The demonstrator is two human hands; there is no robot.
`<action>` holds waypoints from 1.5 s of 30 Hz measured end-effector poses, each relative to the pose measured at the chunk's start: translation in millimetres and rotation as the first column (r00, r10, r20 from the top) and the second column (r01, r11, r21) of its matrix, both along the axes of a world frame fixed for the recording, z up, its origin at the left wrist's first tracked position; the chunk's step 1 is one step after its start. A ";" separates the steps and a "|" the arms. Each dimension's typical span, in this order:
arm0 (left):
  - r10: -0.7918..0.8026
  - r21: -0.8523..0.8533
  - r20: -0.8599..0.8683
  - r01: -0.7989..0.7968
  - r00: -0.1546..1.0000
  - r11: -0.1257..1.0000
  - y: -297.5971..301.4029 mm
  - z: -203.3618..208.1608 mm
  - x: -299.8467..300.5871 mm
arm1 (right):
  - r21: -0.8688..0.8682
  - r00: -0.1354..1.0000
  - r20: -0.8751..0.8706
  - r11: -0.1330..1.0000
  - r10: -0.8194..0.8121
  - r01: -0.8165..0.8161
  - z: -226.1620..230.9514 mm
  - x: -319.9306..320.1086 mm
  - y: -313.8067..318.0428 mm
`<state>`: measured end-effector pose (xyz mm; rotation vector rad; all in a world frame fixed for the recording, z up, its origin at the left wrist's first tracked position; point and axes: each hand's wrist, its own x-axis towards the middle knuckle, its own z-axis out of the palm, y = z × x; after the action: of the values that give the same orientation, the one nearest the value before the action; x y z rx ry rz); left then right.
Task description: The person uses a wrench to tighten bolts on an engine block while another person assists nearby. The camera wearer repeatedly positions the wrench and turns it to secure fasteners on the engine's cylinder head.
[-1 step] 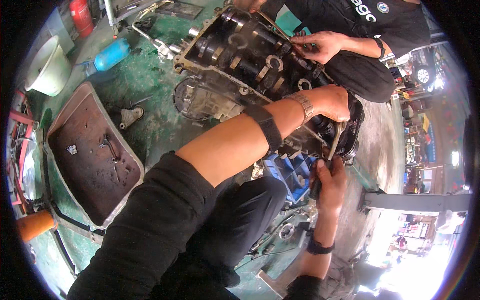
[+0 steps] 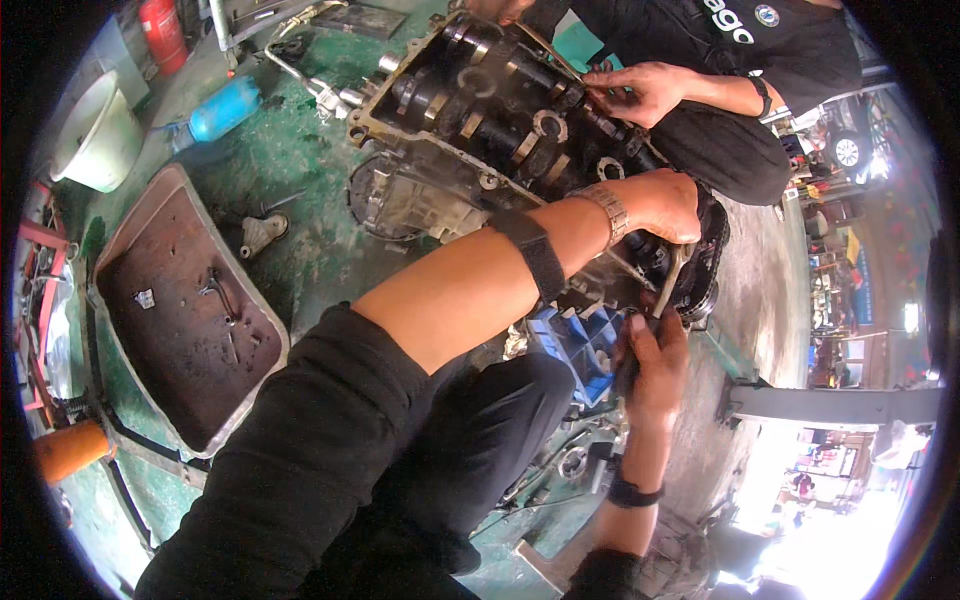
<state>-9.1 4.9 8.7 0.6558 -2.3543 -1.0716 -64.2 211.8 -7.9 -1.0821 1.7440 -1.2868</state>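
Note:
An engine cylinder head with dark, oily camshafts lies across the upper middle. Over its near right end my left hand is closed in a fist. From under that fist a curved metal wrench reaches down toward my right fingertips. Just below, my right hand is closed, thumb up, on a dark thing beside the blue parts tray; its kind is hidden by the fingers and blur. At the far side, a co-worker's hand rests on the cylinder head's edge.
A brown tray with small metal parts lies on the left. Behind it are a white bucket, a blue bottle and a red cylinder. A grey metal beam runs at right. Tools and rings lie by my knee.
My right hand has shifted slightly left, together with the dark thing in it. My left hand and the co-worker's hand stay put.

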 end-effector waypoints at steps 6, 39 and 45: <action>-0.039 0.072 0.027 0.037 0.999 0.997 -1.1 2.6 4.6 | -0.193 0.964 0.266 0.981 0.019 0.034 -31.4 42.6 -36.2; -0.144 -0.293 -0.214 0.077 0.966 0.953 -15.0 -21.9 -1.9 | -0.047 0.995 0.096 0.999 0.028 -0.023 19.9 -44.1 6.7; -0.169 -0.525 -0.230 0.024 0.958 0.851 -20.1 -27.7 -7.7 | 0.026 0.996 0.069 0.998 0.055 -0.057 17.0 -60.0 0.1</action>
<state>-16.8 -15.2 -19.0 0.1740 -2.2996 -0.4731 -124.2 211.9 9.1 -1.0515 1.6650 -1.2472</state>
